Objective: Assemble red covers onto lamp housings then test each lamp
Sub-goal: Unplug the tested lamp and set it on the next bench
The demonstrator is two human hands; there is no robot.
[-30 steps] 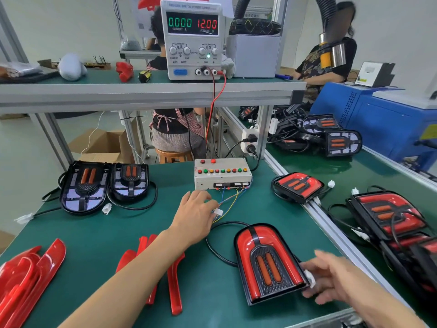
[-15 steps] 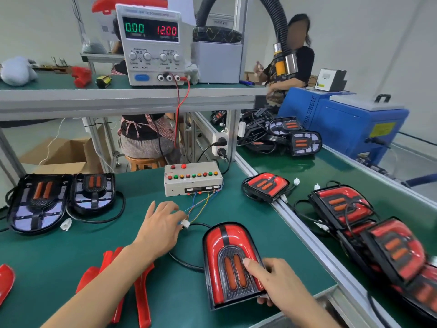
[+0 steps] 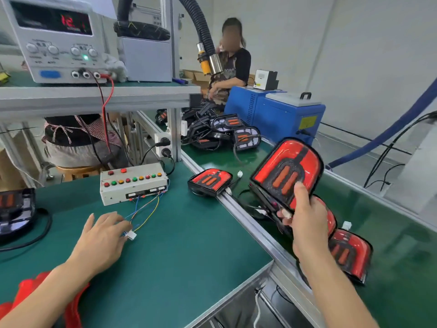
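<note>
green bench [image 3: 189, 245]: right hand [image 3: 305, 223] grips the rigid, glossy, likely light lamp [image 3: 287, 172] by its lower edge; left hand [image 3: 101, 237] pinches the white connector [image 3: 131, 235].

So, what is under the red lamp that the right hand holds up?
Under the red-covered black lamp, gripped by the right hand, a second red lamp lies on the green conveyor belt, mostly covered by the hand. Black cables show; their ends are hidden.

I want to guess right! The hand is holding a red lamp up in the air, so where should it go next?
Probably down onto the green belt. The right hand holds the covered lamp in the air above it, where other covered lamps already lie. The left hand rests by the loose white connector.
</note>
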